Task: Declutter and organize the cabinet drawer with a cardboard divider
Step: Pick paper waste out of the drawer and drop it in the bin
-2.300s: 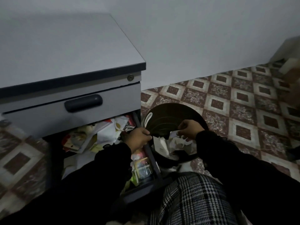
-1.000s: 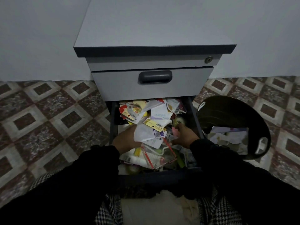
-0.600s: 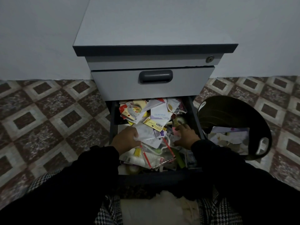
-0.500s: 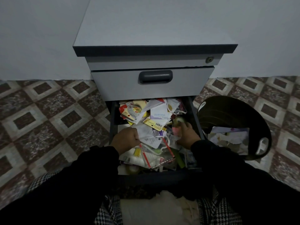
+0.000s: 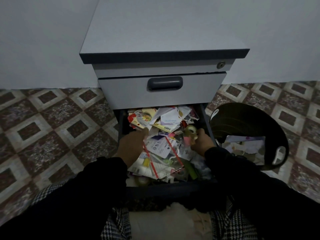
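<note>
The lower drawer (image 5: 205, 116) of the grey cabinet (image 5: 162, 99) stands pulled out and is heaped with packets, cards and papers (image 5: 166, 121). A clear plastic bag with red stripes (image 5: 162, 160) lies across the front half. My left hand (image 5: 131, 146) reaches into the left side of the heap, its fingers stretched onto the papers. My right hand (image 5: 201, 142) is at the drawer's right side and grips a clear tape roll (image 5: 190, 131), lifted just above the clutter. A second tape roll (image 5: 142, 181) lies at the front left corner. I see no cardboard divider.
A dark round bin (image 5: 242, 122) stands on the tiled floor right of the drawer, with crumpled paper (image 5: 242, 146) in it. The upper drawer (image 5: 164, 84) is closed. My checked trousers and black sleeves fill the bottom. Patterned floor tiles (image 5: 52, 135) spread on both sides.
I turned from the bin back to the drawer. My left hand let go of a white paper and stretched further into the heap. My right hand picked up the tape roll.
</note>
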`<state>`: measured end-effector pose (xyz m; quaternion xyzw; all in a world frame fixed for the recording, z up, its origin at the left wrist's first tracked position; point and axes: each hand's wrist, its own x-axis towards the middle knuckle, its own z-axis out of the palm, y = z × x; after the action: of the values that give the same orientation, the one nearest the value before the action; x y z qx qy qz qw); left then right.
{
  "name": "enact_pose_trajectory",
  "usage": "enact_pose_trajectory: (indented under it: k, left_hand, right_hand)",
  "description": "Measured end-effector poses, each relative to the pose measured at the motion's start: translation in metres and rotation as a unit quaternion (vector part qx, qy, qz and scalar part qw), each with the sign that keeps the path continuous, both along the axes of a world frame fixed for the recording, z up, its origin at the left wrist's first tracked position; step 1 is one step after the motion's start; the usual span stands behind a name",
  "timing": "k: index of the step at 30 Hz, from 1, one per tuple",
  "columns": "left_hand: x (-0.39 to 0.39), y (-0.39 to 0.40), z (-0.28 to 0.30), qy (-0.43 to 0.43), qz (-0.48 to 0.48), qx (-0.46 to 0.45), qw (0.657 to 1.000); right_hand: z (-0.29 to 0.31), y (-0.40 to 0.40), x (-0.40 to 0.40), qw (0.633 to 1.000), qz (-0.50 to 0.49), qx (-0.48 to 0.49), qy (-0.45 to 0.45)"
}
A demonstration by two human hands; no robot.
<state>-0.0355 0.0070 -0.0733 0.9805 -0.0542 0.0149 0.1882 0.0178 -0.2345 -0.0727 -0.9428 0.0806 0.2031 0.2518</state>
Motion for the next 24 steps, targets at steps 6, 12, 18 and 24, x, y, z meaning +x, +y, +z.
enact_pose_trajectory:
  k: [6,12,18,24]
  left_hand:
    - [-0.002,-0.003,-0.011,0.115,-0.109,0.132,0.978]
    - [-0.006,-0.008,-0.009,0.116,-0.153,0.158,0.969]
    - [-0.01,-0.005,-0.008,0.172,-0.046,-0.024,0.984]
    - [-0.004,-0.007,-0.012,0.185,0.217,-0.164,0.944]
  right_hand:
    - [0.003,-0.007,-0.001,0.999,-0.007,-0.01,0.038]
    - [0.005,-0.008,-0.005,0.996,0.01,-0.03,0.085]
    - [0.007,-0.007,-0.006,0.996,0.012,-0.02,0.084]
    - [0.008,-0.009,-0.007,0.996,0.006,-0.021,0.088]
